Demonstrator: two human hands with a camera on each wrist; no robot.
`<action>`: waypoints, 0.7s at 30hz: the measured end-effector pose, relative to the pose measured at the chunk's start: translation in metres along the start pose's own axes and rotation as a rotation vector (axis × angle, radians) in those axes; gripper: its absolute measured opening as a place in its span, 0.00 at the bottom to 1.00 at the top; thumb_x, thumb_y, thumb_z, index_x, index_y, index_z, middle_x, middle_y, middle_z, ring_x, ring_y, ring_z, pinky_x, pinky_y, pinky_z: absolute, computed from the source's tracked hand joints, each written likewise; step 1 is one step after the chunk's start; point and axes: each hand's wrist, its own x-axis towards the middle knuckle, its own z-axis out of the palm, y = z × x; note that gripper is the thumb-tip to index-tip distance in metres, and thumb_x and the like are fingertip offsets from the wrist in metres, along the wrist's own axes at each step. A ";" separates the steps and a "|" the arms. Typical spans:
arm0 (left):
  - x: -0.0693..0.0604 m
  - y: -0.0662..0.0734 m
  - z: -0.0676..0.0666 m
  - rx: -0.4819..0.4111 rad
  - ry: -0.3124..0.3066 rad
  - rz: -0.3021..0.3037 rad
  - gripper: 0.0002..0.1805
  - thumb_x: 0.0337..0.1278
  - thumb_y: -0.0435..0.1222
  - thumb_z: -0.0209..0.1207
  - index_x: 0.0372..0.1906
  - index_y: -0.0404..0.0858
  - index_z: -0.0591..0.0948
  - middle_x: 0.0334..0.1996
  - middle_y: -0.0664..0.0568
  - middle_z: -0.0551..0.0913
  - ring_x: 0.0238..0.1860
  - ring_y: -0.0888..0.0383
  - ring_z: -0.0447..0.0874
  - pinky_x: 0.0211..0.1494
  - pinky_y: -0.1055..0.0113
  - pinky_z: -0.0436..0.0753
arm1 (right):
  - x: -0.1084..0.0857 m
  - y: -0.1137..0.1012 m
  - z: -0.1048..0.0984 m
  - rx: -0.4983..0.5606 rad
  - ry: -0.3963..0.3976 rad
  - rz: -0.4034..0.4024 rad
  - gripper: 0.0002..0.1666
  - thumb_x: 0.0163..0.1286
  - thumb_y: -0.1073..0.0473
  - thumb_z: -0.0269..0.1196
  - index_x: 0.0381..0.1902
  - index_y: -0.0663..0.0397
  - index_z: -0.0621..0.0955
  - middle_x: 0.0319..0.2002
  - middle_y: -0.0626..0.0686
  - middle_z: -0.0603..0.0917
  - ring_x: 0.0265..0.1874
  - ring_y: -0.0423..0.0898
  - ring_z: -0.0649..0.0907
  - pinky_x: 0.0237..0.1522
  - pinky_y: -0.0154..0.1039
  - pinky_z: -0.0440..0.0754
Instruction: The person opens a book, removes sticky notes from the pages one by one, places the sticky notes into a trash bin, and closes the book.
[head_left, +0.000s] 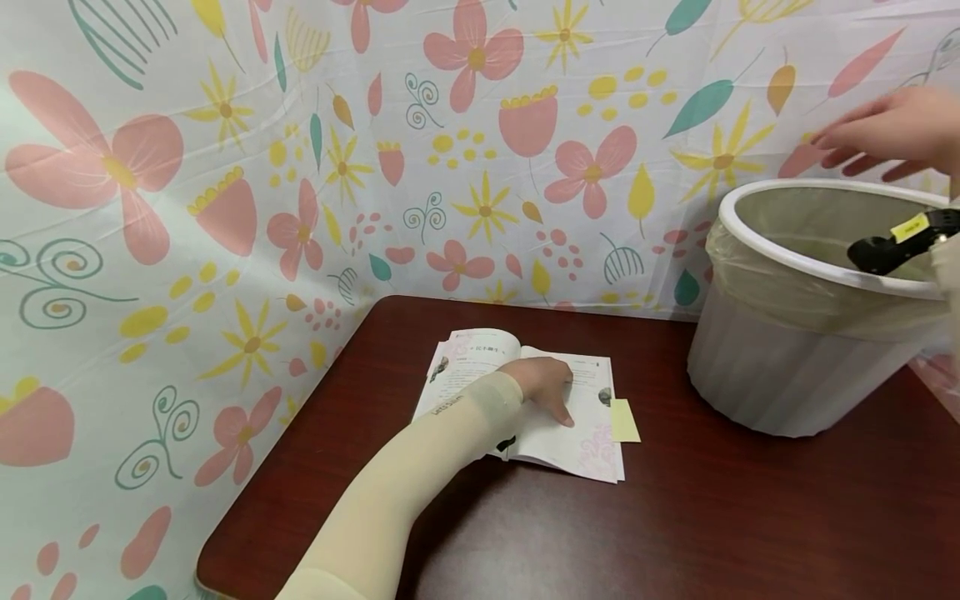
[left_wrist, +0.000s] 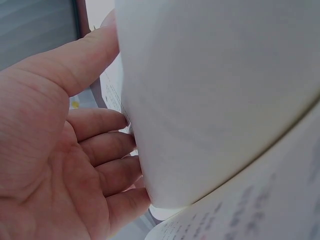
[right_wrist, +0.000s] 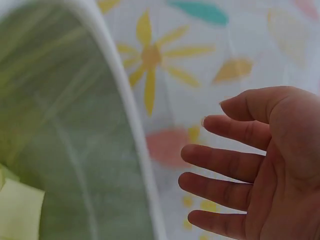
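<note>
An open book (head_left: 558, 446) lies on the dark red table, with a pale yellow sticky note (head_left: 625, 421) sticking out past its right edge. My left hand (head_left: 542, 385) is on the right-hand page. Up close in the left wrist view, its thumb and fingertips touch the edge of a curved page (left_wrist: 215, 100), the fingers only slightly bent. Over the far rim of a grey waste bin (head_left: 765, 358), my right hand (head_left: 896, 129) hovers with fingers spread and nothing in them. Pale yellow paper (right_wrist: 20, 210) shows inside the bin in the right wrist view.
The bin, lined with a clear bag, stands on the right part of the table (head_left: 675, 517). A flowered curtain (head_left: 465, 183) hangs behind and to the left. A black device with a yellow label (head_left: 900, 242) is at my right wrist.
</note>
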 end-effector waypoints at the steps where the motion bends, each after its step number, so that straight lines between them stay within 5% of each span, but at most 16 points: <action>1: 0.000 0.000 0.000 -0.003 0.000 -0.001 0.48 0.47 0.62 0.74 0.74 0.50 0.73 0.72 0.60 0.75 0.74 0.60 0.72 0.75 0.66 0.70 | -0.003 -0.009 0.001 -0.021 0.015 -0.040 0.43 0.81 0.40 0.48 0.74 0.72 0.62 0.37 0.52 0.90 0.26 0.26 0.75 0.37 0.51 0.82; 2: 0.000 0.000 0.000 -0.007 -0.001 -0.003 0.48 0.47 0.62 0.74 0.74 0.50 0.73 0.72 0.60 0.75 0.73 0.60 0.72 0.75 0.66 0.70 | -0.006 -0.019 0.002 -0.045 0.022 -0.075 0.41 0.81 0.41 0.49 0.74 0.71 0.64 0.41 0.58 0.90 0.27 0.24 0.74 0.39 0.53 0.82; 6: -0.002 0.001 0.000 -0.019 0.014 0.002 0.47 0.46 0.61 0.75 0.73 0.49 0.74 0.70 0.59 0.77 0.71 0.61 0.74 0.74 0.66 0.72 | -0.027 -0.062 0.016 -0.180 0.081 -0.195 0.36 0.81 0.44 0.47 0.74 0.66 0.67 0.63 0.76 0.76 0.50 0.49 0.81 0.52 0.66 0.74; 9: -0.004 0.001 0.000 -0.029 0.025 0.009 0.47 0.46 0.60 0.76 0.72 0.48 0.75 0.69 0.58 0.78 0.69 0.61 0.76 0.72 0.66 0.73 | -0.045 -0.090 0.032 -0.283 0.146 -0.279 0.34 0.80 0.44 0.50 0.72 0.61 0.72 0.67 0.76 0.73 0.60 0.71 0.73 0.53 0.65 0.71; 12: -0.004 0.000 0.000 -0.047 0.022 0.010 0.46 0.46 0.60 0.76 0.71 0.47 0.75 0.68 0.59 0.79 0.67 0.61 0.76 0.71 0.66 0.74 | -0.060 -0.109 0.052 -0.342 0.211 -0.369 0.30 0.78 0.45 0.54 0.70 0.56 0.76 0.61 0.71 0.81 0.52 0.64 0.81 0.45 0.54 0.75; 21: -0.003 0.000 -0.002 -0.056 0.001 0.003 0.47 0.48 0.60 0.75 0.73 0.48 0.74 0.71 0.59 0.76 0.71 0.60 0.74 0.74 0.65 0.72 | -0.098 -0.138 0.134 -0.175 0.307 -0.652 0.22 0.71 0.53 0.67 0.62 0.48 0.84 0.48 0.54 0.91 0.31 0.39 0.82 0.33 0.34 0.76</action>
